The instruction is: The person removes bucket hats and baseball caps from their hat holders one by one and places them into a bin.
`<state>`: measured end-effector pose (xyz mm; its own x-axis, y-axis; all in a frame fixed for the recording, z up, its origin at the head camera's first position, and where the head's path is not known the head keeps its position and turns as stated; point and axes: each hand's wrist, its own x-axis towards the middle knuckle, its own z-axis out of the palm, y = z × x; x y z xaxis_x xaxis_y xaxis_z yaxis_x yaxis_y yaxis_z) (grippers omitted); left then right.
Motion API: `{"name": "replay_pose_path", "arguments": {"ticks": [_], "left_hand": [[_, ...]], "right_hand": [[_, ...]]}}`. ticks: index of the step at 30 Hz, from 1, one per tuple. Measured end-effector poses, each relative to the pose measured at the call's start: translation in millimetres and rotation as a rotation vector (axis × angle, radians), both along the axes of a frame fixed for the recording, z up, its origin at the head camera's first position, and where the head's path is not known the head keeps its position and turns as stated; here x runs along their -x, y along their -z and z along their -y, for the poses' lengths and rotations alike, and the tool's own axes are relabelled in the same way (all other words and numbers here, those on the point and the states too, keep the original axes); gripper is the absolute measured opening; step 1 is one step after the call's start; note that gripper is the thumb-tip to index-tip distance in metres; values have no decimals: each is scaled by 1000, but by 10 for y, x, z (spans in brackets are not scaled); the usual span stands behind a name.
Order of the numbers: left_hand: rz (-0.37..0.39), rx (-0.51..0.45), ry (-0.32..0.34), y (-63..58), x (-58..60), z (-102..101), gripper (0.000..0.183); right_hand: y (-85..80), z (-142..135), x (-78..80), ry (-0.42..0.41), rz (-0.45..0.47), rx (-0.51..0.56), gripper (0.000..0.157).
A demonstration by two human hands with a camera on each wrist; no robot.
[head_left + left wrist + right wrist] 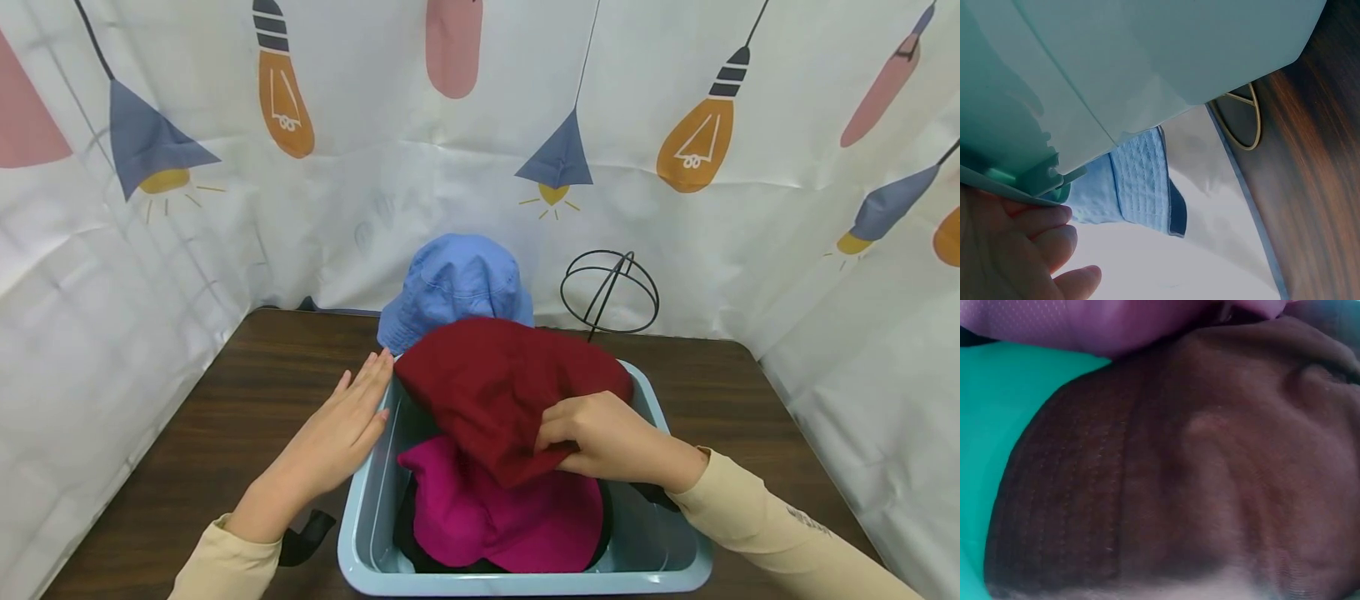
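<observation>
A dark red bucket hat lies over the far part of the light blue plastic bin. At its near right side my right hand pinches the fabric. The stitched brim of the red hat fills much of the right wrist view, where the fingers cannot be made out. Below it in the bin sits a magenta cap, with something black partly hidden underneath. My left hand, fingers straight, rests along the bin's left rim; the left wrist view shows its fingers against that rim.
A light blue bucket hat stands behind the bin, up on a support I cannot see. To its right is a black wire hat stand. The dark wooden table ends at a patterned white curtain.
</observation>
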<state>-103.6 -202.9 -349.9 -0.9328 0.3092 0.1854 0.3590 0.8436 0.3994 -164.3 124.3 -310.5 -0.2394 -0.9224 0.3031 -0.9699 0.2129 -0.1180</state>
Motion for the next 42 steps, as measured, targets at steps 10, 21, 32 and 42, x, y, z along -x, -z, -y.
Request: {"name": "replay_pose_path", "arguments": {"ticks": [10, 21, 32, 42], "left_hand": [[-6, -3, 10, 6, 6, 9, 58], [-14, -6, 18, 12, 11, 19, 58], [-23, -7, 15, 8, 13, 21, 59], [-11, -12, 13, 4, 10, 12, 59]], "right_hand": [[69, -25, -95, -8, 51, -121, 17], [106, -16, -155, -56, 115, -180, 15], [86, -8, -232, -66, 199, -243, 10], [100, 54, -269, -67, 226, -280, 8]]}}
